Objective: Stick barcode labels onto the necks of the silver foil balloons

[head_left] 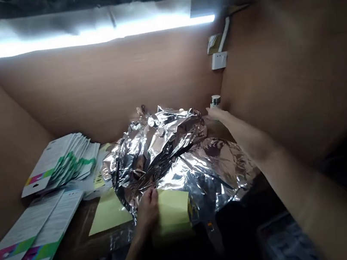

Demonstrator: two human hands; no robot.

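Note:
A big crumpled sheet of silver foil (170, 152) lies heaped in the middle of the desk. My left hand (148, 210) pinches the foil's near edge, and beside it lies a yellow paper sheet (173, 212). My right hand (218, 114) reaches to the far right corner. There it touches the foil's far edge, next to a small bottle with a silver cap (215, 101). Its fingers are mostly hidden behind the foil.
A fanned stack of white cards with green and coloured stripes (61, 162) lies at the left. More such cards (25, 252) lie at the near left. Brown partition walls (105, 88) enclose the desk, with a light strip (81, 36) above and a white wall socket (219, 60).

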